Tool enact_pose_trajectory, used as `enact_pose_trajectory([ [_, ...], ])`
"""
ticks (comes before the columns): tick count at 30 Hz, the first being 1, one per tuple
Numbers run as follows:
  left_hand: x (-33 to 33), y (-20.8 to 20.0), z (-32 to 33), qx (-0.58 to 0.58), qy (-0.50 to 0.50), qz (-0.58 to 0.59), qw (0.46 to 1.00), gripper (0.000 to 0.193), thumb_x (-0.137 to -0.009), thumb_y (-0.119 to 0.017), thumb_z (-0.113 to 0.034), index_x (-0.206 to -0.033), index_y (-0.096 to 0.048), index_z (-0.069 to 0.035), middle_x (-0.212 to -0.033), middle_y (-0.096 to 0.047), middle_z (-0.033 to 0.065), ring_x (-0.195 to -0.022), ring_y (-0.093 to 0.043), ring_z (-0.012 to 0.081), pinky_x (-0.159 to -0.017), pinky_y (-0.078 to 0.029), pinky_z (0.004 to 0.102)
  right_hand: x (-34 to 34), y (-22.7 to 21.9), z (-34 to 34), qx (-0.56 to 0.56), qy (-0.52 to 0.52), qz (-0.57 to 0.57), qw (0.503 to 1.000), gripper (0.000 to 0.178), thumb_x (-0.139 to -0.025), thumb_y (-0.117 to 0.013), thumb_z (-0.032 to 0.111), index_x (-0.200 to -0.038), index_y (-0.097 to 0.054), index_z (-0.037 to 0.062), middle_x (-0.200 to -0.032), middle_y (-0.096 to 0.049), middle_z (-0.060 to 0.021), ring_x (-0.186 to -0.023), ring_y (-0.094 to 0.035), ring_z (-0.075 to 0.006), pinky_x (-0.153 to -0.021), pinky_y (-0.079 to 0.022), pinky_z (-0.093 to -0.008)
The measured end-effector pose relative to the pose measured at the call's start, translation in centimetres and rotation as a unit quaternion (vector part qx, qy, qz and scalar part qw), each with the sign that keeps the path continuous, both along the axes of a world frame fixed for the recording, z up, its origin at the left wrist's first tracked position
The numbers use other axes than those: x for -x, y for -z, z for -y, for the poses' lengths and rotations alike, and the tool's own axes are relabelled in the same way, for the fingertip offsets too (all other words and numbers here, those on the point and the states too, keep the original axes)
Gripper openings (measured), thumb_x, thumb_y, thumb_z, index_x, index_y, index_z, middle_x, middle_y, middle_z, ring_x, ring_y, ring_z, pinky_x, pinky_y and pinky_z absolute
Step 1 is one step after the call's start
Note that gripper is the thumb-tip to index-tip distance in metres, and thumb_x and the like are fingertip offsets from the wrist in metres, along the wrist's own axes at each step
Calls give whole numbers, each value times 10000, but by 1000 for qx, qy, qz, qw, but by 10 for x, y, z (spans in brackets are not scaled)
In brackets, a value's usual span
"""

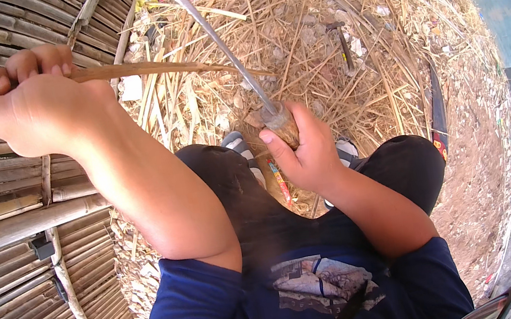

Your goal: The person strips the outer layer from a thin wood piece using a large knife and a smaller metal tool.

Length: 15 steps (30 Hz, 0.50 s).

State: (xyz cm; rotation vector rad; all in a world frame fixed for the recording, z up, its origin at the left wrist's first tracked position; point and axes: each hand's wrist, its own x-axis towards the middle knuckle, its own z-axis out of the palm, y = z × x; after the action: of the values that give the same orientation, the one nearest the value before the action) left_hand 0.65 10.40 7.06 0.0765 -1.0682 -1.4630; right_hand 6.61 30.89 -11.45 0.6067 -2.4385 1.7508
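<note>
My left hand (38, 96) is raised at the upper left, its fingers wrapped round one end of a thin brown bamboo strip (149, 68). That strip reaches to the right, and its far tip lies close to a metal blade; whether they touch I cannot tell. In front of my lap, my right hand (307, 152) grips the thick wooden handle (284, 127) of a long knife (210, 31). Its narrow-looking grey blade slants up and to the left, out of the top of the picture.
Loose straw and bamboo splinters (288, 22) litter the ground. A hammer (344, 47) lies ahead, and a dark saw-like blade (436, 106) lies beside my right knee. A colourful wrapper (281, 182) is between my feet. On the left stands a bamboo-slat wall (13, 262).
</note>
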Motion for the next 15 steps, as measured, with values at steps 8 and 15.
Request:
enact_pose_trajectory([
  [8, 4, -1, -2, -31, -26, 27, 999, 146, -904, -330, -165, -780, -336, -86, -605, -313, 33, -472, -266, 154, -463, -251, 319, 28, 44, -6, -181, 28, 165, 969, 393, -942, -643, 334, -1080, -575, -27, -801, -665, -221, -740, -662, -398, -660, -505, -468],
  [15, 5, -1, -13, -25, -34, 7, 999, 121, -894, -339, -143, -800, -333, -68, -620, -315, 39, -482, -276, 158, -462, -243, 316, 15, -4, -6, -10, 25, 61, 998, 380, -938, -663, 309, -1098, -562, -21, -769, -659, -204, -694, -647, -387, -646, -491, -453],
])
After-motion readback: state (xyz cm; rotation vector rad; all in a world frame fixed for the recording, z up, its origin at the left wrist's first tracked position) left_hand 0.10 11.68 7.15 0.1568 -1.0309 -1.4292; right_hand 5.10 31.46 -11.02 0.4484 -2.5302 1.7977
